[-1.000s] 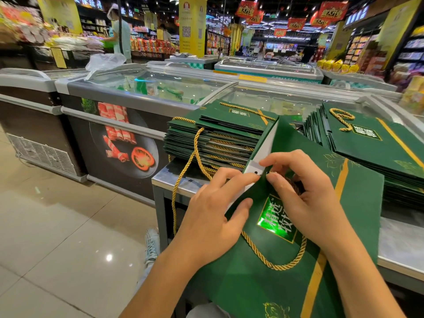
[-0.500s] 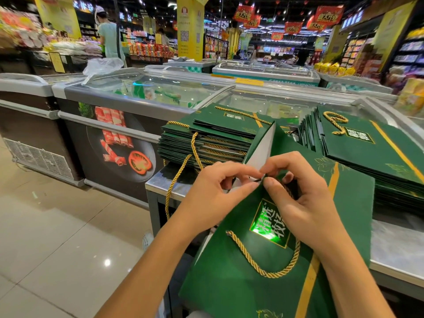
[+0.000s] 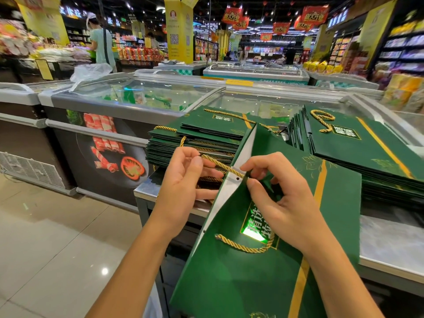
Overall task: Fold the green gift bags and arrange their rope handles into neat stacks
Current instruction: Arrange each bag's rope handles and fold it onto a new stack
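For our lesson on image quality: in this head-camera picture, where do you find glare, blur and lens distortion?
Head view: glare on the label of the bag, and a lamp spot on the floor. Head view, edges: shelves blurred, and the pillar leans from wide-lens distortion. Head view, middle: left hand, right hand and rope sharp.

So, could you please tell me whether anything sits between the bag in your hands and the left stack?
Nothing visible does. The bag rises just in front of the left stack; only the gold rope pinched by the left hand crosses between them.
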{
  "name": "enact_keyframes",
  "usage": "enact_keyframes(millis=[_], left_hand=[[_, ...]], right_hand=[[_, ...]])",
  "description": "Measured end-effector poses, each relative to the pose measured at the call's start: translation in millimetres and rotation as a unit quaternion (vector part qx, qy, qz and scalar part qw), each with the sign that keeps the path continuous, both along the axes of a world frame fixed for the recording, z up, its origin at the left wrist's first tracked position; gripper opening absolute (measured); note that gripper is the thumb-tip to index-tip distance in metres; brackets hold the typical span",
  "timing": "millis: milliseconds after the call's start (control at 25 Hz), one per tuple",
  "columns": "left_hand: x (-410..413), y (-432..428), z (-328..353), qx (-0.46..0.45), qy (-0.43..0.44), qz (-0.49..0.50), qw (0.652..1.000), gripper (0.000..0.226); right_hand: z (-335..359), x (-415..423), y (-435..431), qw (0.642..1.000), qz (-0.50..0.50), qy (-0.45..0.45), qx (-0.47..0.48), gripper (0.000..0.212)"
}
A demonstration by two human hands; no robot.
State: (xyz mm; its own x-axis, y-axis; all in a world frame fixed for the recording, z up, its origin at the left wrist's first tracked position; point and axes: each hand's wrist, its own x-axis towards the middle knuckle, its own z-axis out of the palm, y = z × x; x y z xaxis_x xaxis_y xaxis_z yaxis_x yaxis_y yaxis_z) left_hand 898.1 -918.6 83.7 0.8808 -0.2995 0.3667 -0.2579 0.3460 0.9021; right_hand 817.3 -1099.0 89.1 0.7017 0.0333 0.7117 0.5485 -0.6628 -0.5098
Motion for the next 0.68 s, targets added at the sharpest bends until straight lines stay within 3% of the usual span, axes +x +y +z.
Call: enact_keyframes(millis=[80, 320, 520, 680], left_hand=[[0.2, 0.3, 2.8, 0.007, 0.022, -0.031, 0.999, 0.008], [1.9, 7.3, 3.4, 0.146, -0.034, -0.077, 0.986, 0.042], [4.6, 2.1, 2.3, 0.155, -0.047, -0.062, 0.985, 0.04], [4.7, 3.2, 2.9, 0.148, -0.024, -0.05, 0.987, 0.034]], right_hand=[[0.1, 0.7, 0.1, 1.0, -0.005, 0.002, -0.003, 0.027], [-2.4, 3.8, 0.6, 0.998, -0.042, 0.006, -0.055, 0.033], [0.6, 0.2, 2.6, 0.999, -0.039, 0.006, 0.031, 0.028], [7.2, -8.4, -2.4, 0.992, -0.085, 0.014, -0.089, 0.026]])
